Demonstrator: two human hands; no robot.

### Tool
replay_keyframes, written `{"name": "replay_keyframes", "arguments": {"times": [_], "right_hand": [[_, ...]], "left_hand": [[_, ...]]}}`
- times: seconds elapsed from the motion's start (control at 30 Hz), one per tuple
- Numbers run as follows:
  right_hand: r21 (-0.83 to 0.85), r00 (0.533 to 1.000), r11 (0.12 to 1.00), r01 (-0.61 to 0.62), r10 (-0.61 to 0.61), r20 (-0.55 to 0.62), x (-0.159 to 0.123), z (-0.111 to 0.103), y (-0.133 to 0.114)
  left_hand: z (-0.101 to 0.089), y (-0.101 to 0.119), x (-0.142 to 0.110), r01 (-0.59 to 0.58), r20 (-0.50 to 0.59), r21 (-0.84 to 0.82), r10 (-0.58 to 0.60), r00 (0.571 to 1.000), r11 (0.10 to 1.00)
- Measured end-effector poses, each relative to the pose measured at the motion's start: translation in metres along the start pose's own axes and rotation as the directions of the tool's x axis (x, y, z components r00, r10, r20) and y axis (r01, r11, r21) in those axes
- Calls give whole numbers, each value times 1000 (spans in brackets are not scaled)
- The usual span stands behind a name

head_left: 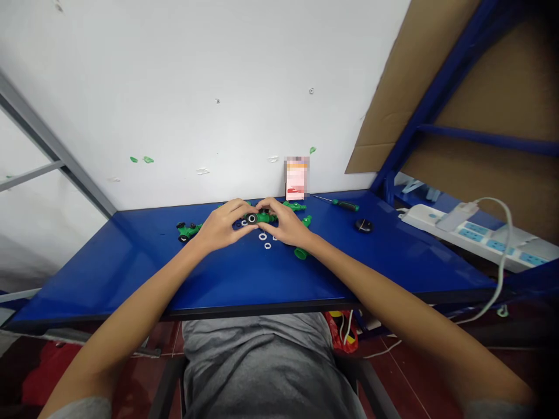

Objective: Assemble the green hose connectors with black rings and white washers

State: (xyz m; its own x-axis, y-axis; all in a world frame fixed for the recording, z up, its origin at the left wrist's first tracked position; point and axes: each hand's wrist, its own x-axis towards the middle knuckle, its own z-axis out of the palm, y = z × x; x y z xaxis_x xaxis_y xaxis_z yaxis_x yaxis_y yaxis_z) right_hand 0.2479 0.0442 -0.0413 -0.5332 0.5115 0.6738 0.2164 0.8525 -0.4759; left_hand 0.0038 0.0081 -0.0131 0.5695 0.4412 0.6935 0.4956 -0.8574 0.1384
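In the head view, the left hand (223, 224) and the right hand (287, 225) met over the desk (227, 285), with a green toy car (264, 217) between them. The fingers of both were curled inward, thumbs opposed, pinching the toy near a black wheel (251, 219) with a pale ring at its centre; the exact contact of some fingertips could not be told. The work looked partway along: that wheel was in place at the end of the toy, yet several loose white rings (259, 237) lay on the desk just below the hands, on no wheel. To the left, another green toy (191, 231) stood with black wheels on. To the right, a green part (300, 253) lay apart, seemingly not joined to anything. A screwdriver (347, 205) rested farther back, in neither hand. Whether pieces were going on or coming off could not be told.
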Motion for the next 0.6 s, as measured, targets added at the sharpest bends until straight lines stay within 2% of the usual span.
{"name": "replay_keyframes", "arguments": {"times": [0.13, 0.27, 0.33, 0.43, 0.6], "right_hand": [[-46, 1000, 999, -21, 22, 20, 0, 0, -1], [-33, 999, 999, -44, 43, -29, -1, 4, 1], [-45, 999, 998, -37, 36, -32, -2, 4, 0], [-78, 999, 997, -12, 9, -33, -2, 3, -2], [-115, 997, 993, 24, -33, -74, 1, -1, -3]], "left_hand": [[-6, -13, -1, 145, 71, -120, -137, 988, 982], [-5, -24, -2, 370, 143, -341, -342, 929, 864], [-2, -26, -2, 418, 159, -411, -387, 908, 810], [1, -25, -3, 396, 123, -449, -383, 916, 801], [3, -29, -3, 279, -38, -426, -325, 945, 861]]}}
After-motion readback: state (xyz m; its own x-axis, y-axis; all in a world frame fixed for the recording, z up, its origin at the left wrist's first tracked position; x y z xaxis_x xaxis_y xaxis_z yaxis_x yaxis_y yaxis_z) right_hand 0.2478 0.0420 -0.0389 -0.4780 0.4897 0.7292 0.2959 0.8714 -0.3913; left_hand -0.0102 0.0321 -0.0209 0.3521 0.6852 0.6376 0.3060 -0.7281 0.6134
